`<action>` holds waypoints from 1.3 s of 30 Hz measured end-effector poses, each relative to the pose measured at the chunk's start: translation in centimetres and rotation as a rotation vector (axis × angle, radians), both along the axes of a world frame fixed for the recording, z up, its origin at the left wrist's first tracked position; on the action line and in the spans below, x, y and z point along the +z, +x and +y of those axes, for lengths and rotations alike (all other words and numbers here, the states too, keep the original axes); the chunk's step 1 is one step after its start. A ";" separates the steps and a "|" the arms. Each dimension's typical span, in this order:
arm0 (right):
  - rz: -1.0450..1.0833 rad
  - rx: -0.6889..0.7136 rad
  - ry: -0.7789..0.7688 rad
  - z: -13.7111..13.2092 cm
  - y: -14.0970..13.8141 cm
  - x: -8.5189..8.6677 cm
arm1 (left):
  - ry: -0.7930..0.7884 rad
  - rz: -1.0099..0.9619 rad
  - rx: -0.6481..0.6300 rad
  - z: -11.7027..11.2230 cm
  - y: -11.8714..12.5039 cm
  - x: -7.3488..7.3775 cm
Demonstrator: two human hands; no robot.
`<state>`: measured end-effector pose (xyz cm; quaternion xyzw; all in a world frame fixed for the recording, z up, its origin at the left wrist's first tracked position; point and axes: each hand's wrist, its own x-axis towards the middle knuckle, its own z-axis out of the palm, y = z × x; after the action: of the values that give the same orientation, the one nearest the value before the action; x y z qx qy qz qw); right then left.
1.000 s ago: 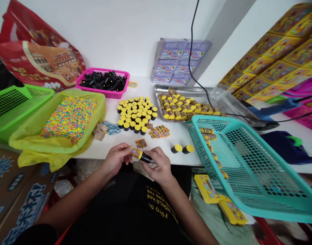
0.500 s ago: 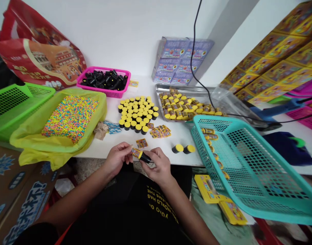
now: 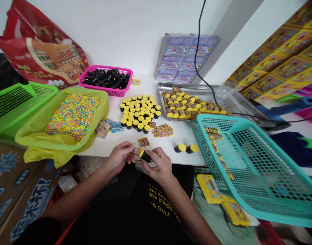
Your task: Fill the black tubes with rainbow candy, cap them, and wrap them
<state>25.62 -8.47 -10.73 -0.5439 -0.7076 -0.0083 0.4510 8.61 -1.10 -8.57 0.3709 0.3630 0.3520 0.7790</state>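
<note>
Over the table's front edge, my right hand [image 3: 159, 165] is closed round a small black container [image 3: 146, 157] with a yellow lid, tilted on its side. My left hand [image 3: 122, 154] pinches a printed yellow label [image 3: 137, 151] at the container's lid end; how much of it is stuck on I cannot tell. A loose label [image 3: 143, 142] lies just beyond my hands, and a small pile of labels [image 3: 162, 130] is further back. Several black containers with yellow lids [image 3: 139, 110] stand grouped behind them. Two more containers [image 3: 186, 148] stand to the right.
A turquoise basket [image 3: 250, 170] with labelled containers overhangs the table at right. Behind it is a metal tray [image 3: 162, 98] of labelled containers. At left sit a yellow-lined bin of coloured candy beads [image 3: 74, 115], a green basket [image 3: 25, 112] and a pink basket [image 3: 117, 91] of black containers. A cable [image 3: 197, 58] hangs down.
The whole view has shifted slightly, so things appear a little further right. My hands keep the same hold on the container and label, with hardly any visible movement.
</note>
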 end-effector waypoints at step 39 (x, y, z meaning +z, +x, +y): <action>0.180 -0.059 0.062 0.3 -0.2 0.5 | 0.007 -0.009 0.112 0.6 0.5 0.8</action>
<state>25.47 -8.17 -10.20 -0.5488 -0.6472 0.0056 0.5290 9.09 -0.48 -7.82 0.3511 0.3783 0.3980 0.7585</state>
